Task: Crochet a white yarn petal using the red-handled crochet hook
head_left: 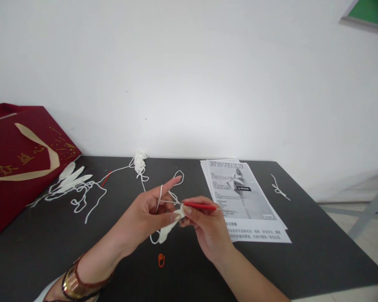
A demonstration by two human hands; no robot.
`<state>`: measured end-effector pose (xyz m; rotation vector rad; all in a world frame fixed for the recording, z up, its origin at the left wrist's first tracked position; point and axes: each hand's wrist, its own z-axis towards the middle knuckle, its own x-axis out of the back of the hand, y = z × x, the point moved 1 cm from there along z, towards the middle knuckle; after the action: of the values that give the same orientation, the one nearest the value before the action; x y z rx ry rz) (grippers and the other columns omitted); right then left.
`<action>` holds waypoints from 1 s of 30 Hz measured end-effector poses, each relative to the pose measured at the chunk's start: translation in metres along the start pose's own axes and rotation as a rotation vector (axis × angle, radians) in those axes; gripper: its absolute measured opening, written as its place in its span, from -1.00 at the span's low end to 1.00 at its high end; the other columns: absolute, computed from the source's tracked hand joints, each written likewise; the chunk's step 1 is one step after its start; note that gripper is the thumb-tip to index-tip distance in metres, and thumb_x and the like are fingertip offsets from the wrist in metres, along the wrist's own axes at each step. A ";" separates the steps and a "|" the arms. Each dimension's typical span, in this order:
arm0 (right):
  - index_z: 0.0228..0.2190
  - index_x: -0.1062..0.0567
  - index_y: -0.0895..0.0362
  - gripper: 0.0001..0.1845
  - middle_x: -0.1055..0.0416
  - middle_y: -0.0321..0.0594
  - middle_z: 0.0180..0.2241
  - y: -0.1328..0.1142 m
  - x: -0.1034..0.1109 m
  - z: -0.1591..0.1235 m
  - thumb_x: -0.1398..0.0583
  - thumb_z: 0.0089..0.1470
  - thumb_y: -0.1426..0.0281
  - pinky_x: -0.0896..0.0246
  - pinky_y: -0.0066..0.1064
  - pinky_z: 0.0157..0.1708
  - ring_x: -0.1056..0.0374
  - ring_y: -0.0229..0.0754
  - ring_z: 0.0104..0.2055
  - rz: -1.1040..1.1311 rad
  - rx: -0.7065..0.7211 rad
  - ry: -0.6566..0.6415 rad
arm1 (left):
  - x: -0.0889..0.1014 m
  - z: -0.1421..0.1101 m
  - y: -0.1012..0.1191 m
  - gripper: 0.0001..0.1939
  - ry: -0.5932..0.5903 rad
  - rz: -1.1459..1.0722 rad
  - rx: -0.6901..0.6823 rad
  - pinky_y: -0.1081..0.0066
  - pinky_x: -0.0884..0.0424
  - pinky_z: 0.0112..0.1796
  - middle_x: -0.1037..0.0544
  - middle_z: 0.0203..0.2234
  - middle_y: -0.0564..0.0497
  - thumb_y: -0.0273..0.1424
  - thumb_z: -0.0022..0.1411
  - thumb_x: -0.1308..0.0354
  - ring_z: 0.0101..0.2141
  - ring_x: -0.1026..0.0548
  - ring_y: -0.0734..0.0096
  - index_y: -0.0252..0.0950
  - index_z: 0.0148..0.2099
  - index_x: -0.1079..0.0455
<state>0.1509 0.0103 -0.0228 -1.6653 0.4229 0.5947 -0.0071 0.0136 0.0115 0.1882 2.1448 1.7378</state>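
Note:
My left hand [146, 216] pinches a small white crocheted piece [167, 230] between thumb and fingers, with white yarn [160, 193] looped over the raised index finger. In my right hand [208, 228] is a crochet hook with a red handle [200, 206]; its metal tip points left into the piece. Both hands hover above the dark table [302, 251], near its middle. The yarn trails back to a loose bundle [140, 161] at the table's far edge.
A red paper bag [15, 163] with gold lettering stands at the left. White crocheted petals [71, 178] and tangled yarn lie beside it. Printed instruction sheets [245, 197] lie on the right, a yarn scrap [279, 188] beyond them. An orange stitch marker [161, 260] lies near me.

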 end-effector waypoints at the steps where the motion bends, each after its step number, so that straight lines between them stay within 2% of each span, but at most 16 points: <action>1: -0.45 -0.64 0.15 -0.83 -0.55 -0.29 -0.58 0.000 0.000 -0.001 -0.46 -0.20 0.43 -0.43 -0.59 -0.55 -0.43 -0.34 -0.61 -0.011 0.021 0.009 | -0.001 0.000 0.000 -0.13 0.011 -0.012 0.007 0.44 -0.24 -0.40 -0.46 -0.49 0.12 -0.38 0.10 -0.34 -0.43 -0.43 0.45 -0.22 0.38 -0.01; 8: -0.42 -0.65 0.07 -0.86 -0.56 -0.33 -0.44 0.000 0.003 -0.004 -0.41 -0.11 0.50 -0.42 -0.55 -0.47 -0.45 -0.34 -0.50 -0.134 0.284 -0.029 | -0.009 -0.003 -0.002 -0.18 0.035 0.008 -0.026 0.47 -0.34 -0.44 -0.52 -0.41 0.04 -0.35 0.14 -0.32 -0.34 -0.49 0.35 -0.17 0.37 -0.03; 11: -0.40 -0.64 0.05 -0.86 -0.55 -0.33 -0.43 0.003 0.004 -0.004 -0.39 -0.07 0.51 -0.40 -0.55 -0.50 -0.44 -0.36 -0.52 -0.180 0.326 -0.032 | -0.012 -0.003 -0.001 -0.14 0.054 -0.029 -0.010 0.47 -0.38 -0.52 -0.49 -0.40 0.05 -0.32 0.12 -0.33 -0.38 -0.49 0.34 -0.11 0.37 0.00; 13: -0.39 -0.64 0.05 -0.86 -0.54 -0.34 -0.47 0.004 0.004 -0.005 -0.39 -0.07 0.51 -0.37 -0.58 -0.55 -0.41 -0.38 -0.56 -0.188 0.307 -0.004 | -0.013 -0.003 -0.001 -0.14 0.089 -0.030 -0.016 0.53 -0.30 -0.62 -0.48 -0.38 0.06 -0.31 0.12 -0.33 -0.49 -0.42 0.46 -0.07 0.38 0.01; 16: -0.41 -0.64 0.06 -0.87 -0.52 -0.36 -0.53 0.004 0.003 -0.005 -0.41 -0.10 0.48 -0.36 -0.61 -0.60 -0.39 -0.39 -0.60 -0.129 0.252 0.035 | -0.014 -0.003 -0.001 -0.16 0.100 -0.023 -0.060 0.58 -0.22 -0.65 -0.48 -0.38 0.07 -0.31 0.14 -0.31 -0.57 -0.29 0.59 -0.03 0.37 0.02; 20: -0.42 -0.64 0.08 -0.86 -0.52 -0.36 -0.57 0.003 0.001 -0.005 -0.44 -0.14 0.45 -0.39 -0.61 -0.58 -0.39 -0.39 -0.61 -0.041 0.200 0.047 | -0.013 -0.004 -0.002 -0.17 0.070 -0.036 -0.083 0.56 -0.24 -0.63 -0.48 -0.37 0.06 -0.33 0.17 -0.29 -0.55 -0.30 0.57 -0.01 0.38 0.03; 24: -0.42 -0.63 0.12 -0.85 -0.47 -0.36 -0.66 0.000 -0.001 -0.003 -0.44 -0.14 0.40 -0.35 -0.62 -0.67 -0.35 -0.37 -0.65 0.006 0.099 -0.007 | -0.010 -0.005 -0.002 -0.15 0.076 -0.063 -0.067 0.59 -0.19 -0.64 -0.46 -0.40 0.08 -0.37 0.15 -0.31 -0.56 -0.26 0.59 0.01 0.37 0.02; 30: -0.41 -0.61 0.20 -0.74 -0.40 -0.34 -0.60 -0.003 0.003 0.002 -0.37 -0.02 0.23 -0.31 -0.64 -0.75 -0.25 -0.40 -0.62 0.121 -0.041 -0.084 | -0.006 -0.004 -0.003 -0.19 0.025 -0.070 -0.078 0.60 -0.14 -0.67 -0.43 -0.38 0.11 -0.39 0.16 -0.30 -0.60 -0.21 0.63 0.11 0.35 -0.03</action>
<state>0.1546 0.0133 -0.0219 -1.6554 0.4550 0.7651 -0.0026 0.0072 0.0107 0.0703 2.0702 1.7891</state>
